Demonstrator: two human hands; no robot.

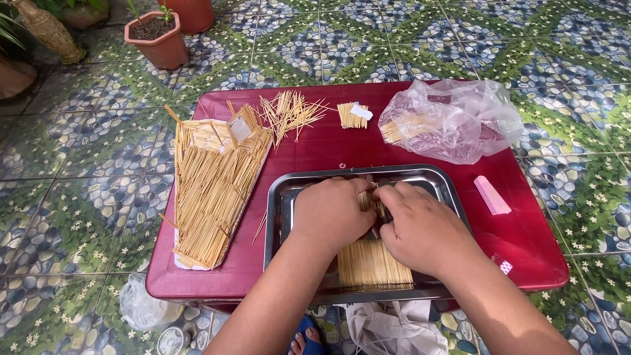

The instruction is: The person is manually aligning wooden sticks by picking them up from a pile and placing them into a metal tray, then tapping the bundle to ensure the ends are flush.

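My left hand [332, 212] and my right hand [420, 227] meet over a steel tray [279, 217] on a low red table [328, 148]. Both close on a small bunch of thin wooden sticks [369, 200] held between the fingertips. Below the hands, inside the tray, lies a neat flat row of the same sticks [371, 265]. Part of the bunch is hidden by my fingers.
A large heap of sticks [210, 187] lies on a board at the table's left, loose sticks [289, 112] and a small bundle [351, 116] behind. A clear plastic bag [453, 118] holds more. A pink strip [491, 195] lies right. Clay pots [158, 36] stand on the patterned floor.
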